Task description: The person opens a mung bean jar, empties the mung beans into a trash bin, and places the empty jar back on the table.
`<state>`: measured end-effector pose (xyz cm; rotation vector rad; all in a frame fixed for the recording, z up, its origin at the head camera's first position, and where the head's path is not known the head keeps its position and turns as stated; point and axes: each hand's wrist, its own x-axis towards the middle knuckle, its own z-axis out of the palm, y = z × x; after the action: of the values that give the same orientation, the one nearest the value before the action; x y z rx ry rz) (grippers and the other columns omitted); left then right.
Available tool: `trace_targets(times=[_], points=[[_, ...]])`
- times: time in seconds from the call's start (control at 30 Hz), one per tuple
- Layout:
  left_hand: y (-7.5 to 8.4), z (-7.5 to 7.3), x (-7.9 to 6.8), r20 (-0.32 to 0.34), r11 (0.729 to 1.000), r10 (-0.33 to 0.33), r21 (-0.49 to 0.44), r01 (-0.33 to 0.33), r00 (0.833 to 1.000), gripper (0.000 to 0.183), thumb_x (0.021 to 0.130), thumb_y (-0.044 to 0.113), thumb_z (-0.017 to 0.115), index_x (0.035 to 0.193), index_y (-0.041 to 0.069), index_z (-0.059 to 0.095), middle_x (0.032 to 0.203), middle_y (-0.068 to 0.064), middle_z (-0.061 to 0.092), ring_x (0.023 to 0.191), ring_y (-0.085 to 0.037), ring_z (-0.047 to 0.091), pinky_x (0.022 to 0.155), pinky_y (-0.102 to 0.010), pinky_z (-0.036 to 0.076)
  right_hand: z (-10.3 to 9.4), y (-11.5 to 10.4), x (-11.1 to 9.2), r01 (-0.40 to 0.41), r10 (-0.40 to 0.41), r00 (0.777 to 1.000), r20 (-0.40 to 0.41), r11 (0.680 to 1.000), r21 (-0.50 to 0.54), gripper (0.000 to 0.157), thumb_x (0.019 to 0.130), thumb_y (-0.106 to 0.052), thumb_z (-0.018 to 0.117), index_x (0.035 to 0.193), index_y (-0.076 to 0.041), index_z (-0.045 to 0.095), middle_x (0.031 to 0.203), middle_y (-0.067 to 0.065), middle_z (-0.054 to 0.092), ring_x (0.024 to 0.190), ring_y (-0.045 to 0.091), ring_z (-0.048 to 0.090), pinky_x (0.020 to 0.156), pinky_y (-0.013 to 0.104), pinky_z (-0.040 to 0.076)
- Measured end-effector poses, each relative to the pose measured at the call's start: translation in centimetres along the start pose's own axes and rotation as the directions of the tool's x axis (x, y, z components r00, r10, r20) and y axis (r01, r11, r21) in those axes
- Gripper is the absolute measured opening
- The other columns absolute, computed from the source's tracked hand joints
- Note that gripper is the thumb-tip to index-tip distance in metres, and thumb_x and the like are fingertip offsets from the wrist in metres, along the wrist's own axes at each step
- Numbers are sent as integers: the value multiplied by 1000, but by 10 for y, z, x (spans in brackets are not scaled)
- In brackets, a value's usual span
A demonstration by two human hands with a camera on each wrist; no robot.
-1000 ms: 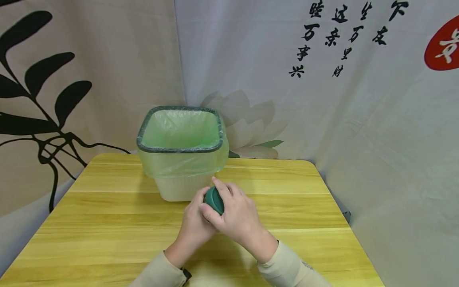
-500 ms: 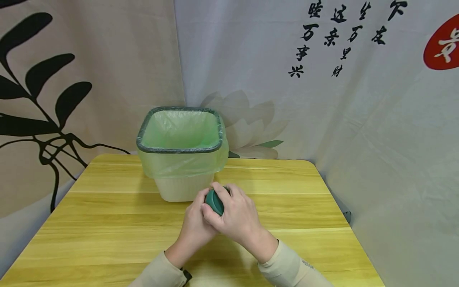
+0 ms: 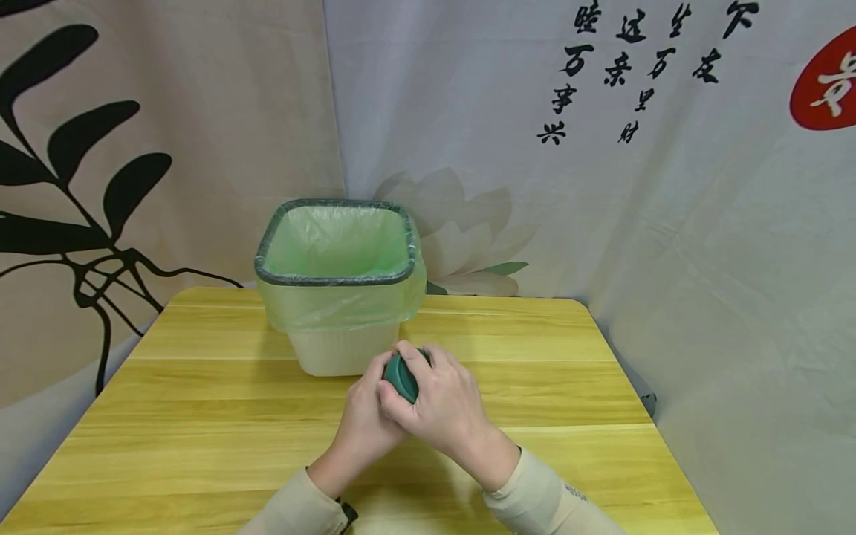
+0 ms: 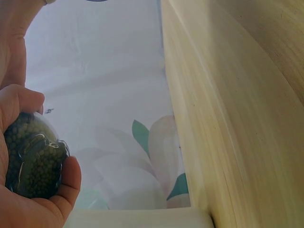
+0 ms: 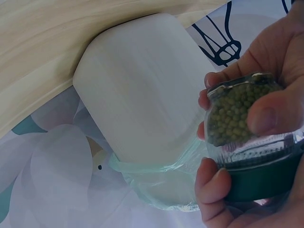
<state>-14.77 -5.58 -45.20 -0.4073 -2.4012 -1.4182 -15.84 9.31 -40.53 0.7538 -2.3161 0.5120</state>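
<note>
A small glass jar with green beans inside, likely mung beans [image 5: 232,114], is held between both hands above the table. Its dark green lid [image 3: 401,377] shows between the hands in the head view. My left hand [image 3: 366,420] grips the glass body, with a thumb across the beans in the right wrist view. Around the lid curl the fingers of my right hand [image 3: 446,401]. From the left wrist view, the jar's glass base [image 4: 40,166] faces the camera. The lid sits on the jar, and the jar is tilted.
Behind the hands stands a pale bin [image 3: 341,349] lined with a green plastic bag [image 3: 334,306], with a dark rim ring [image 3: 334,281]. The wooden table [image 3: 200,431] lies beneath. Printed cloth [image 3: 468,111] hangs behind and at the sides.
The right hand's forefinger has come down and curled closer over the lid. Otherwise the hands, jar and bin stay almost in place.
</note>
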Motion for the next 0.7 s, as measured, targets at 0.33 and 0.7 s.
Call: trace_targets(times=[0.33, 0.7], points=[[-3, -1, 1, 19, 1000, 13, -23, -13, 1000, 84, 73, 9, 95, 145, 5, 51, 118, -13, 72, 99, -24, 73, 80, -30, 63, -1, 0, -1, 23, -23, 1000, -18, 1000, -7, 50, 93, -49, 70, 129, -15, 72, 102, 16, 73, 77, 25, 71, 59, 38, 62], [-7, -4, 1, 71, 999, 28, -42, -25, 997, 88, 73, 10, 96, 147, 7, 50, 124, -11, 72, 102, -23, 73, 83, -30, 63, -2, 1, -4, 47, -47, 999, -15, 999, -7, 48, 93, -50, 69, 129, -17, 71, 101, 14, 72, 75, 23, 69, 57, 36, 61]])
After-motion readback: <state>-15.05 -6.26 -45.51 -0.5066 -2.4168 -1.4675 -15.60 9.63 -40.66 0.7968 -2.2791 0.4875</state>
